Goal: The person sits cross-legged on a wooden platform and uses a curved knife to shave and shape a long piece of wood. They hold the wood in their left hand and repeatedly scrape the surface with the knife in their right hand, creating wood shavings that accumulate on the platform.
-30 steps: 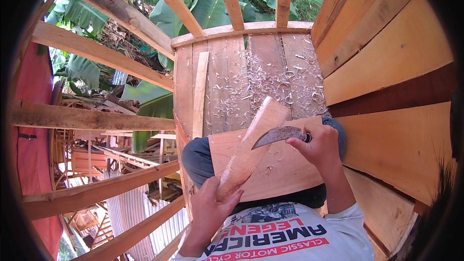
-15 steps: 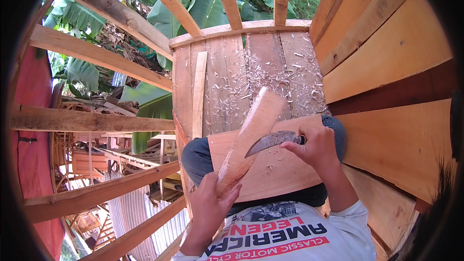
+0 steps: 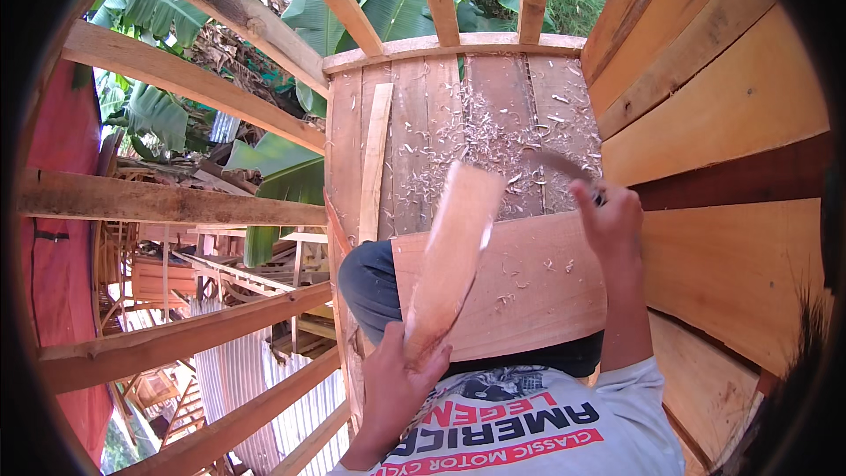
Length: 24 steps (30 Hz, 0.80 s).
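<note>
Off to the left, beyond the open timber framing (image 3: pixel 176 203), banana leaves (image 3: pixel 154 110) and a sheet of corrugated metal (image 3: pixel 225 388) show well below the platform. A loose narrow batten (image 3: pixel 374 163) lies along the plank floor (image 3: pixel 423 132), near its left edge.

The person's left hand (image 3: pixel 397 383) is clamped round the lower end of a pale wooden piece (image 3: pixel 451 256), fingers wrapped over it just above the printed shirt (image 3: pixel 529 427). The piece is a flat, paddle-like length of light, freshly cut wood, its face smooth and creamy with a faint grain. It stands tilted, rising from the hand up and a little to the right, and its upper end looks wider and squared off, blurred at the edges. It crosses in front of a wide board (image 3: pixel 529 286) that lies over the person's dark-trousered knees (image 3: pixel 370 282).

Wood shavings (image 3: pixel 493 137) are scattered thickly on the floor behind the piece, and a few curls lie on the board too.

To the right, the right hand (image 3: pixel 608 225) is raised, well apart from the wooden piece, closed on the handle of a curved blade (image 3: pixel 560 163); the blade sweeps up and left from the fist, blurred. Further right stands a wall of broad orange-brown planks (image 3: pixel 723 123).
</note>
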### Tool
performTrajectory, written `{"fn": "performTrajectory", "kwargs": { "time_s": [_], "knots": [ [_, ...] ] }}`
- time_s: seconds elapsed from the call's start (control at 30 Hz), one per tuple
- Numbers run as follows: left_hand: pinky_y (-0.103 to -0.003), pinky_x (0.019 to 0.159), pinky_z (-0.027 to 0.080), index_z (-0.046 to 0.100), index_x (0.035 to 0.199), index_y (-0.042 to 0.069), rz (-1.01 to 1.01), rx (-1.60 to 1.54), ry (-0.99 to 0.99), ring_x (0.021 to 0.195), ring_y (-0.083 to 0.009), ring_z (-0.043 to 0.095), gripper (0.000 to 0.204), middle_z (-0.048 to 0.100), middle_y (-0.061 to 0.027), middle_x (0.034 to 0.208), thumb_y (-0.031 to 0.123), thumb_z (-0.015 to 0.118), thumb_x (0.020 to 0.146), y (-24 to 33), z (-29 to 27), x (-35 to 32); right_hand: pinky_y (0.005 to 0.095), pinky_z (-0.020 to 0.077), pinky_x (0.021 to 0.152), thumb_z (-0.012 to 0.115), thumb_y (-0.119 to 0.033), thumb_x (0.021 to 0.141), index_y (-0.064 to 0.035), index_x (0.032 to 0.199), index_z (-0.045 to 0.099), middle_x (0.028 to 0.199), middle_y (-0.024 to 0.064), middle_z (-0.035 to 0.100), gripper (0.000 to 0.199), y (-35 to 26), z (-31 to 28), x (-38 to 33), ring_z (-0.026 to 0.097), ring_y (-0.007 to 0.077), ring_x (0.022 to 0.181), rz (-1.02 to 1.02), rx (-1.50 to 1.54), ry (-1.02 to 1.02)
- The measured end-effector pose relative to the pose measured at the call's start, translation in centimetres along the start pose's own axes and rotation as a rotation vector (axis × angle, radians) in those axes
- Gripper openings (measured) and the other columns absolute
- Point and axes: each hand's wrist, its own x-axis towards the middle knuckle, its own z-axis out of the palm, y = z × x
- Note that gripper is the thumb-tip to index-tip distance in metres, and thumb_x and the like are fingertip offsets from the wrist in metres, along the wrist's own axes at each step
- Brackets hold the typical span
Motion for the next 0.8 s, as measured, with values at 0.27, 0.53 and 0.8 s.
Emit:
{"fn": "performTrajectory", "kwargs": {
  "time_s": [0.27, 0.53, 0.8],
  "knots": [
    [-0.039, 0.063, 0.049, 0.051, 0.096, 0.004, 0.018, 0.065, 0.047, 0.075, -0.0366, 0.065, 0.042, 0.064, -0.0190, 0.080, 0.029, 0.076, 0.073, -3.3, 0.6, 0.3, 0.0363, 0.0411, 0.046, 0.063, -0.061, 0.075, 0.0000, 0.063, 0.059, 0.048, 0.0145, 0.048, 0.062, -5.1, -3.5, -1.0, 0.053, 0.0288, 0.045, -0.195, 0.288, -0.220],
    [-0.038, 0.068, 0.049, 0.052, 0.104, 0.002, 0.156, 0.043, -0.045, 0.081, -0.0358, 0.064, 0.044, 0.064, -0.0197, 0.089, 0.025, 0.075, 0.074, 0.1, 0.2, 1.4, 0.0390, 0.0441, 0.047, 0.064, -0.070, 0.065, -0.0054, 0.056, 0.059, 0.047, 0.0110, 0.051, 0.065, -3.6, -1.5, -3.3, 0.056, 0.0302, 0.045, -0.317, 0.079, -0.169],
    [-0.040, 0.067, 0.049, 0.051, 0.102, 0.001, 0.154, 0.065, -0.072, 0.080, -0.0401, 0.062, 0.043, 0.062, -0.0215, 0.086, 0.027, 0.073, 0.076, 0.5, 1.1, 0.6, 0.0355, 0.0386, 0.041, 0.060, -0.075, 0.064, -0.0058, 0.050, 0.048, 0.045, 0.0103, 0.046, 0.072, -1.9, -1.6, -1.5, 0.051, 0.0281, 0.041, -0.316, -0.036, -0.046]
  ]
}}
